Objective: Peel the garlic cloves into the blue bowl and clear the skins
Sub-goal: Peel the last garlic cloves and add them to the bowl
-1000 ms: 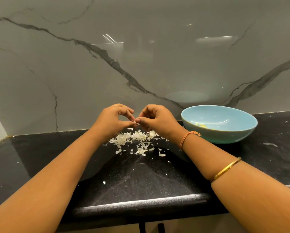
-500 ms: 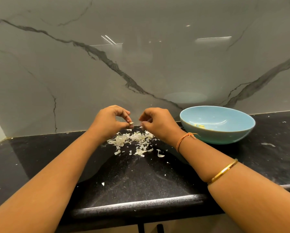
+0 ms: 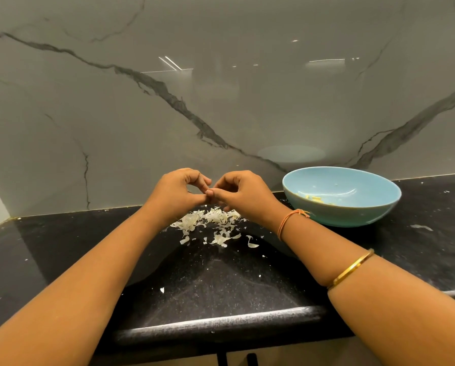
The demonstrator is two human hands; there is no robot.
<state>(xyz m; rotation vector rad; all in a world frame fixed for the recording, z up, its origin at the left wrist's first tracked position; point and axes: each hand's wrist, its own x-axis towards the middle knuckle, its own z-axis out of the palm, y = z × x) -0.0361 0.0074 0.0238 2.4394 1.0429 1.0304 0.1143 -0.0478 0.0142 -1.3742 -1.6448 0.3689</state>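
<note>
My left hand [image 3: 176, 194] and my right hand [image 3: 243, 195] meet fingertip to fingertip above the black counter, both curled and pinching a small garlic clove that is almost hidden between them. Below the hands lies a pile of pale garlic skins [image 3: 210, 223], with loose flakes scattered toward me. The blue bowl [image 3: 353, 210] sits on the counter to the right of my right hand, with a few yellowish peeled cloves [image 3: 313, 198] at its bottom.
The black counter [image 3: 221, 281] runs to a rounded front edge near me. A grey marble wall [image 3: 221, 101] rises right behind the hands and bowl. Small skin flecks [image 3: 421, 227] dot the counter right of the bowl.
The hands had parted slightly half a second ago, with the clove showing at my left fingertips; now they are pressed together again on it.
</note>
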